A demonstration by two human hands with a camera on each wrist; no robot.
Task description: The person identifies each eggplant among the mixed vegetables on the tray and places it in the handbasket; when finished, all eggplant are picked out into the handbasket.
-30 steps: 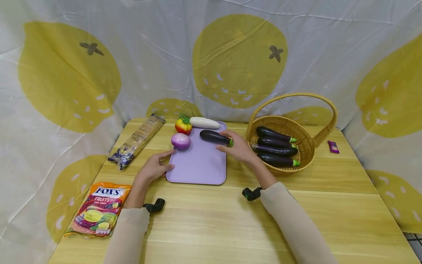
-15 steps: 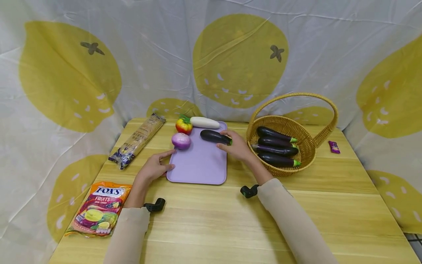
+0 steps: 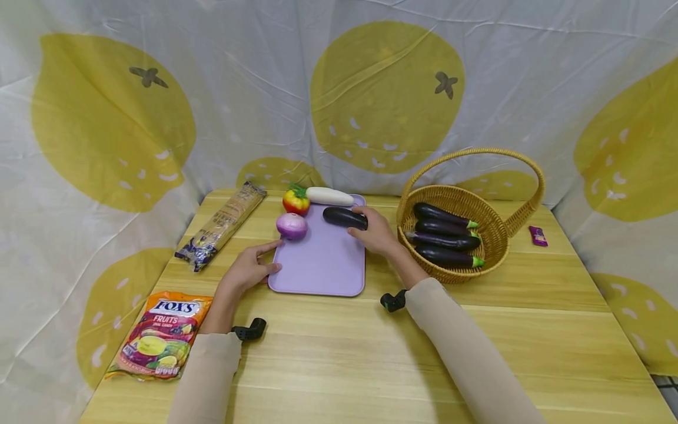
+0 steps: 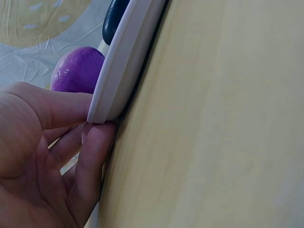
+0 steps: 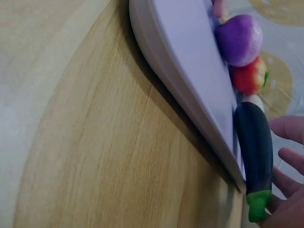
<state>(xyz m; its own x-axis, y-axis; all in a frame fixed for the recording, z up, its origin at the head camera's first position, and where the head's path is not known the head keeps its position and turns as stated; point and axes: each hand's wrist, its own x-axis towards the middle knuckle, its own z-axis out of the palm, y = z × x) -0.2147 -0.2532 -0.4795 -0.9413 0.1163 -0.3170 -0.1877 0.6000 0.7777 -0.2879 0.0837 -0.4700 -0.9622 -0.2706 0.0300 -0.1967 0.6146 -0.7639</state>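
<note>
A lilac tray (image 3: 318, 268) lies on the wooden table. My left hand (image 3: 246, 268) pinches its left rim, thumb on top and fingers beneath, as the left wrist view (image 4: 71, 107) shows. Near the tray's right edge lies a dark eggplant (image 3: 339, 217). Over its stem end is my right hand (image 3: 378, 232), which hides the stem from the head view. In the right wrist view the fingers (image 5: 287, 128) are spread and fairly straight alongside the eggplant, whose green stem is near the palm. A purple onion (image 3: 292, 226) sits on the tray's left side.
Behind the onion are a red-yellow vegetable with green leaves (image 3: 296, 202) and a white radish (image 3: 329, 196). A wicker basket (image 3: 498, 253) with several eggplants stands right. Also present: a noodle packet (image 3: 222, 227), a candy bag (image 3: 161, 335), a small purple packet (image 3: 538, 236).
My right hand has shifted slightly left over the eggplant's stem end, covering the green stem that showed earlier. The eggplant and the left hand stay practically where they were.
</note>
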